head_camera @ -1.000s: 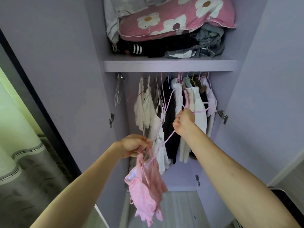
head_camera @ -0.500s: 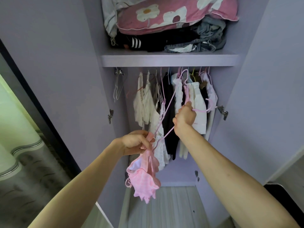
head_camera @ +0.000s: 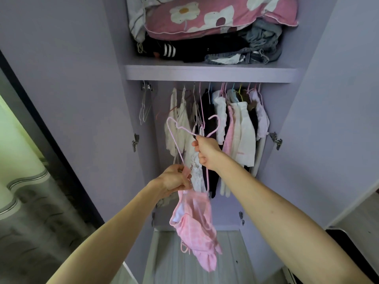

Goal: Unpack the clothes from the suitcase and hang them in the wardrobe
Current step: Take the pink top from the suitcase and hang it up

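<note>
A small pink garment (head_camera: pixel 194 226) dangles from my left hand (head_camera: pixel 174 180), which pinches its top strap together with the lower end of a pink wire hanger (head_camera: pixel 171 131). My right hand (head_camera: pixel 206 151) grips the same hanger near its neck, below the hook (head_camera: pixel 215 119). The hanger is off the rail, tilted in front of the hanging clothes. Both hands are raised before the open lilac wardrobe (head_camera: pixel 207 72).
White, black and pink clothes (head_camera: pixel 235 130) hang packed on the rail under the shelf. Empty wire hangers (head_camera: pixel 144 105) hang at the far left. A flowered pillow (head_camera: pixel 215 15) and folded dark clothes fill the top shelf. A dark suitcase edge (head_camera: pixel 354 249) shows at lower right.
The pink hanger has come off the rail and swung down to the left in my right hand. My left hand stays on the garment, which now hangs longer.
</note>
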Action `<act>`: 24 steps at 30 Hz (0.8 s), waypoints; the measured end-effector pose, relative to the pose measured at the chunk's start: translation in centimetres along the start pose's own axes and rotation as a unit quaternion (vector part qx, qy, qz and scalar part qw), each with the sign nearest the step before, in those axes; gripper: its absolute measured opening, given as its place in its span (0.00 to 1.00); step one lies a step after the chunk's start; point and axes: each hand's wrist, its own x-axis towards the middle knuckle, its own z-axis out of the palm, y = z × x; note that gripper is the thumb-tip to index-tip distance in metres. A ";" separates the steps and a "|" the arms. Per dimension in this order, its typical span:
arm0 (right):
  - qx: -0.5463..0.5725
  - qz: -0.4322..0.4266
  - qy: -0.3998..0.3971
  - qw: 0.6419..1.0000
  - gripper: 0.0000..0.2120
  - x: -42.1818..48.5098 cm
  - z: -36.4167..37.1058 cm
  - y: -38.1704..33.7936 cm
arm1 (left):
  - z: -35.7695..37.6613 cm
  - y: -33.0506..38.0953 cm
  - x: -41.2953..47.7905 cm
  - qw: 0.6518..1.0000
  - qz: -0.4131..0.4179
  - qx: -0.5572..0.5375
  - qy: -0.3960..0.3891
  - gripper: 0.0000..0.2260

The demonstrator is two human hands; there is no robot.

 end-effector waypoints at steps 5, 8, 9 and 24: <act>-0.218 -0.073 -0.020 0.973 0.19 -0.4 -1.4 -0.9 | -2.4 -0.5 -0.4 0.987 -0.017 -0.117 0.110 0.07; -0.349 -0.133 -0.002 0.928 0.25 -0.3 -2.8 -0.4 | -5.1 -1.1 -0.4 0.963 -0.024 -0.173 0.205 0.06; -0.367 -0.141 0.003 0.919 0.25 -0.1 -3.2 -0.2 | -5.8 -1.3 -0.6 0.959 -0.029 -0.182 0.213 0.06; -0.373 -0.180 0.041 0.909 0.21 -0.1 -4.4 1.0 | -9.1 -1.3 -1.3 0.923 0.044 -0.255 0.283 0.19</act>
